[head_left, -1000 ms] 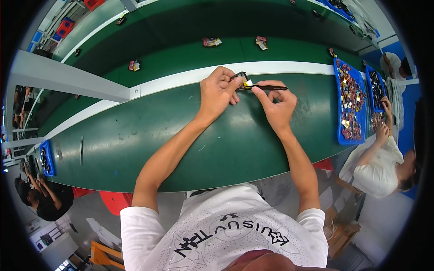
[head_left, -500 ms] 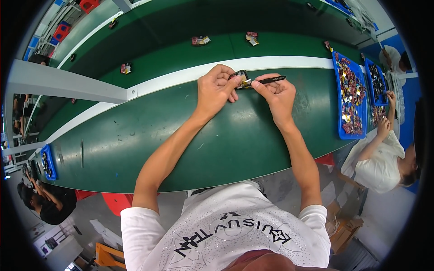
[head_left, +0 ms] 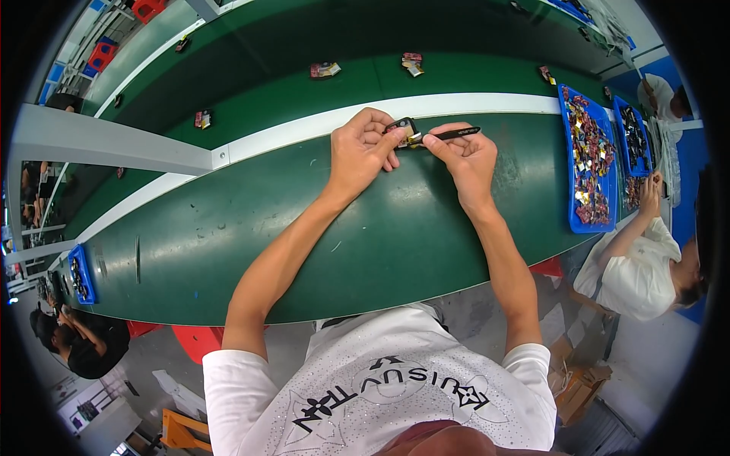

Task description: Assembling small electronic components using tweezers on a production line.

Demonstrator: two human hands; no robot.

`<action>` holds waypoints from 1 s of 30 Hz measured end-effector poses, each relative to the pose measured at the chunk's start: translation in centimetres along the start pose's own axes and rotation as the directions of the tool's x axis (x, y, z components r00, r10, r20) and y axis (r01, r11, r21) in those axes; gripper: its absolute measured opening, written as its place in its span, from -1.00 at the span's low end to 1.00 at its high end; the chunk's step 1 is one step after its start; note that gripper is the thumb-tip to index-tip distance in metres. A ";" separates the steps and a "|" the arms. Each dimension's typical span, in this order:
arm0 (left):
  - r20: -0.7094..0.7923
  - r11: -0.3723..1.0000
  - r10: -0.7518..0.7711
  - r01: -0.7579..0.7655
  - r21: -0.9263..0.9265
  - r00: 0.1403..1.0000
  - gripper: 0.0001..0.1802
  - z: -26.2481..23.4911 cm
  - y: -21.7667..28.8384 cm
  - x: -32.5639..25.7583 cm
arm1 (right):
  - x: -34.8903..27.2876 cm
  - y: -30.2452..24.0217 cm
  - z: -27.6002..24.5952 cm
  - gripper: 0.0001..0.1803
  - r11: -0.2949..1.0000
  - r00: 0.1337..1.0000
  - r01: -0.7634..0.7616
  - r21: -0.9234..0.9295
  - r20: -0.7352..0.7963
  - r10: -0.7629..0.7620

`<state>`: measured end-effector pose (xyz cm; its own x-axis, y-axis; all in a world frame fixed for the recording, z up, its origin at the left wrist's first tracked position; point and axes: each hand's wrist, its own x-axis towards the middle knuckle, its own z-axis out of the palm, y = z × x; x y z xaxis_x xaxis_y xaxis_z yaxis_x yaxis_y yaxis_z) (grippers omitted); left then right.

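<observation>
As left fingers (head_left: 391, 140) are holding a case (head_left: 407, 125) by the worktop's far edge (head_left: 293, 150), right fingers (head_left: 442, 147) are pinching a left-pointing tool (head_left: 459, 132).

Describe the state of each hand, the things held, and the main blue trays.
Left hand: closed on the dark piece.
Dark piece: held, partly hidden.
Right hand: closed on the black tool.
Black tool: held, pointed toward the piece.
Large blue tray: filled with colourful parts.
Smaller right blue tray: holding black parts.
Left blue tray: holding dark parts.
</observation>
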<state>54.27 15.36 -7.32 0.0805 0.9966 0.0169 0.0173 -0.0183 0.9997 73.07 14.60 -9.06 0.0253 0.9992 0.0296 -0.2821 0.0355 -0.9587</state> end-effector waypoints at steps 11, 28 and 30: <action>0.027 0.999 -0.023 0.023 -0.033 0.999 -0.75 -0.2 -0.2 0.1 | -0.3 0.3 -0.4 -0.86 0.994 0.995 0.097 -0.056 0.014 -0.096; 0.087 0.999 -0.039 0.040 -0.007 0.995 -0.74 -0.4 -0.4 0.4 | -0.4 0.0 -0.3 -0.87 0.861 0.930 0.359 -0.360 0.064 -0.361; 0.091 0.999 -0.037 0.038 -0.019 0.995 -0.74 -0.4 -0.4 0.4 | -0.4 0.2 -0.3 -0.87 0.863 0.929 0.362 -0.353 0.061 -0.365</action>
<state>53.90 15.79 -7.71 0.1702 0.9852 -0.0215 0.0019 0.0215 0.9998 73.27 14.21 -9.30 0.0681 0.9163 0.3947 0.1043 0.3869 -0.9162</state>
